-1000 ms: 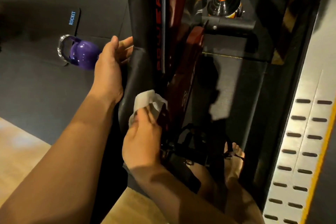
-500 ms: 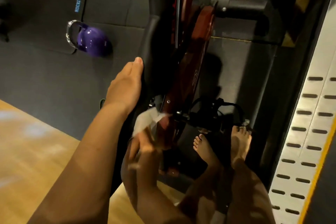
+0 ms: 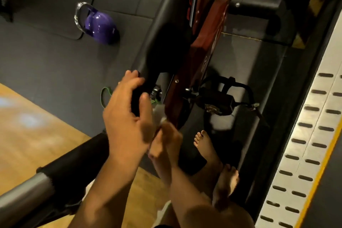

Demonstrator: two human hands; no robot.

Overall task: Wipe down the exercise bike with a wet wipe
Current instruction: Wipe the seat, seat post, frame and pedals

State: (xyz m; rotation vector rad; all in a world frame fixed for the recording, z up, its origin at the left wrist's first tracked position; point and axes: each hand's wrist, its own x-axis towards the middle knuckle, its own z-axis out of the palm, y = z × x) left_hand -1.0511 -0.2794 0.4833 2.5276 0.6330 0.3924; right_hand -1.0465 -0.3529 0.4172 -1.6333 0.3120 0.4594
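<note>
The exercise bike (image 3: pixel 207 42) runs from the top centre down to mid-frame, with a black frame tube, dark red side panel and a black strapped pedal (image 3: pixel 218 102). My left hand (image 3: pixel 127 114) curls round the lower end of the black frame tube, fingers and thumb wrapped on it. Just right of it, my right hand (image 3: pixel 166 142) pinches the white wet wipe (image 3: pixel 159 114) and holds it against the bottom edge of the red panel. The wipe is mostly hidden behind my left hand.
A purple kettlebell (image 3: pixel 100 26) sits on a dark mat at upper left. A green band (image 3: pixel 105 96) lies on the floor by my left hand. My bare feet (image 3: pixel 205 146) stand beside the bike. A grey padded bar (image 3: pixel 33 185) crosses bottom left; a perforated metal strip (image 3: pixel 305 135) runs down the right.
My left hand has slid down the black tube and now wraps its lower end. My right hand with the wipe has moved lower along the red panel. The view shifted downward.
</note>
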